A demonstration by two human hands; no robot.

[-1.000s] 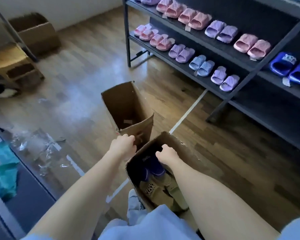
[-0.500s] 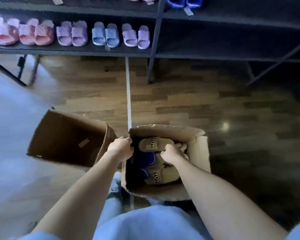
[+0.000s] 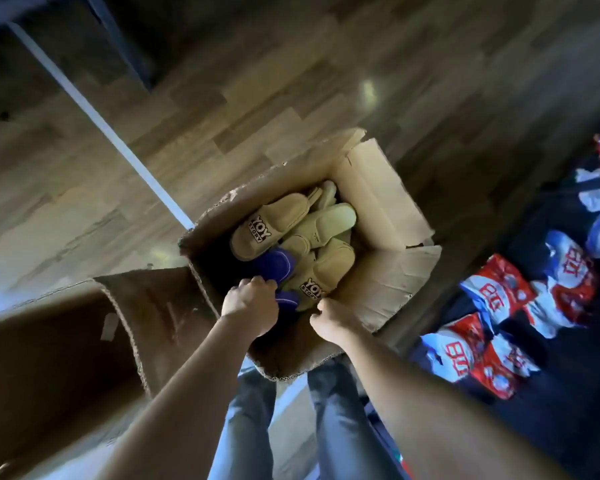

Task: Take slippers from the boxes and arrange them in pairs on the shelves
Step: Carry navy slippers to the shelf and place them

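Wooden floor [image 3: 291, 81] below, both arms reach into a box [image 3: 381, 289]; left hand [image 3: 248, 306] seemingly grips a blue slipper [image 3: 274, 265], right hand [image 3: 333, 318] curled, hold unclear.

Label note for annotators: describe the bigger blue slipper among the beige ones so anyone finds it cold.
Find the upright cardboard box on the wood floor. It holds a heap of beige slippers, with two blue ones by the left hand. The blue slipper meant lies just beyond its fingertips, pale stitching along its edge; the other blue one peeks out between that hand and the right hand.
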